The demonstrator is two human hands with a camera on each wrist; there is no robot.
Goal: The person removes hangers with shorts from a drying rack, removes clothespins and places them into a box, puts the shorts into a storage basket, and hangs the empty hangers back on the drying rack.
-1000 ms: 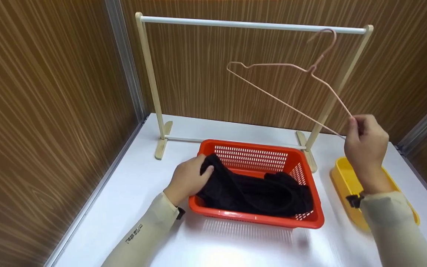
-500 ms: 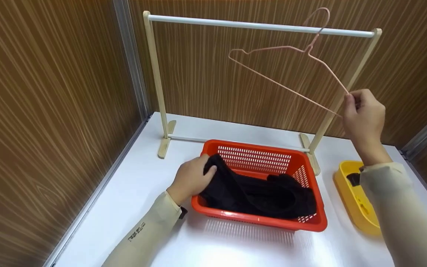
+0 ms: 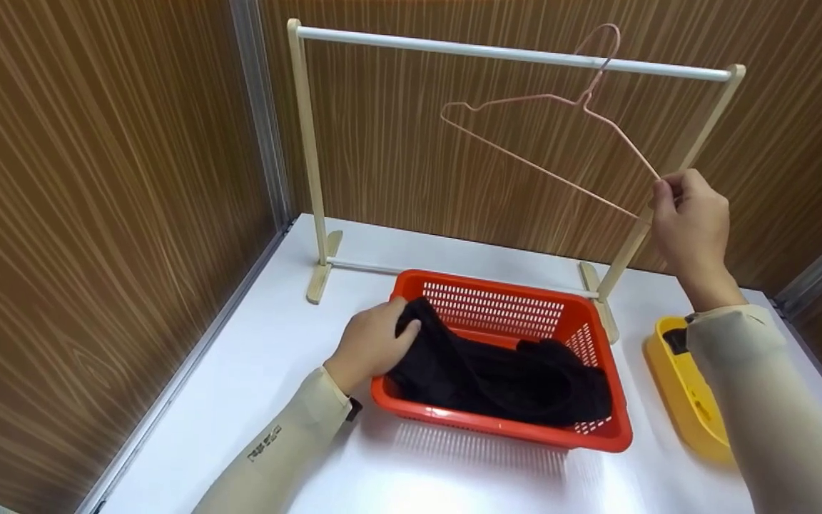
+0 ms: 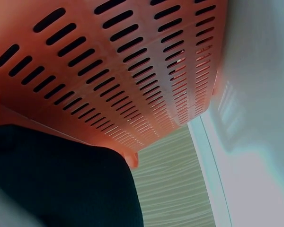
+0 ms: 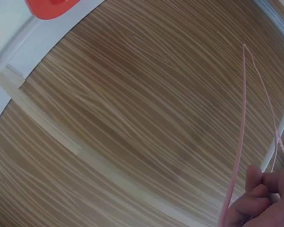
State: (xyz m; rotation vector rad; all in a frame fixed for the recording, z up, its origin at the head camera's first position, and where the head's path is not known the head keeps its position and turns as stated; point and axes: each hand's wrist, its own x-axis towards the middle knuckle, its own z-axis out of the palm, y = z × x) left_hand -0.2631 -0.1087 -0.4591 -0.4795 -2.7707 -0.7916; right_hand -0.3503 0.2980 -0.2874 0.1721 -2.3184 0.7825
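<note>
My right hand (image 3: pixel 693 214) pinches one lower corner of a thin pink clothes hanger (image 3: pixel 584 100). The hanger is tilted and bare, and its hook reaches over the white rail (image 3: pixel 454 48) of a small clothes rack. Whether the hook rests on the rail I cannot tell. In the right wrist view, curled fingers (image 5: pixel 255 203) hold the pink wire. My left hand (image 3: pixel 372 339) grips the edge of a black garment (image 3: pixel 482 378) at the left rim of a red basket (image 3: pixel 496 421). Most of the garment lies bunched in the basket, its kind unclear.
A yellow bin (image 3: pixel 675 400) stands to the right, partly behind my right sleeve, with a small black item at its far end. The rack's wooden feet (image 3: pixel 322 275) stand behind the basket. Wood-patterned walls (image 3: pixel 133 178) enclose the white table (image 3: pixel 254 335).
My right hand has risen and shifted left with the hanger, bringing its hook above the rail and then slightly down. My left hand keeps its grip on the black garment.
</note>
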